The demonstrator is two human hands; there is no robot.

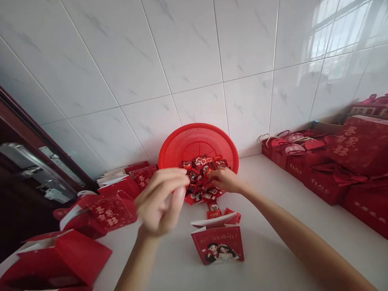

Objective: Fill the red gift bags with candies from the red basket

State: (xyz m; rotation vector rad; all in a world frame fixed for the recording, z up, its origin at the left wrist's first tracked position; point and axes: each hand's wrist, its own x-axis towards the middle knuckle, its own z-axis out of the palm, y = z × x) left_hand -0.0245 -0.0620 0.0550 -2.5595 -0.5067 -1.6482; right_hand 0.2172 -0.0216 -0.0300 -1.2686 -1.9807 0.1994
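Observation:
My left hand point(162, 200) is raised in front of the red plastic basket point(198, 131), slightly blurred. Its fingers are loosely bent with the thumb apart, and nothing shows between them. Inside the basket, my right hand point(224, 180) has its fingers closed down among the red wrapped candies point(198, 173); its fingertips are partly hidden in the pile. Below the hands stands a small red paper gift box point(220, 244), its top open, printed with a cartoon couple. Several loose candies point(214, 213) lie between this box and the basket.
Open red gift boxes point(113, 212) stand along the left side, one larger in the near corner point(72, 258). Closed red boxes with cord handles point(315, 169) line the right. A tiled wall point(197, 52) rises behind, and a door handle point(22, 161) juts out at left.

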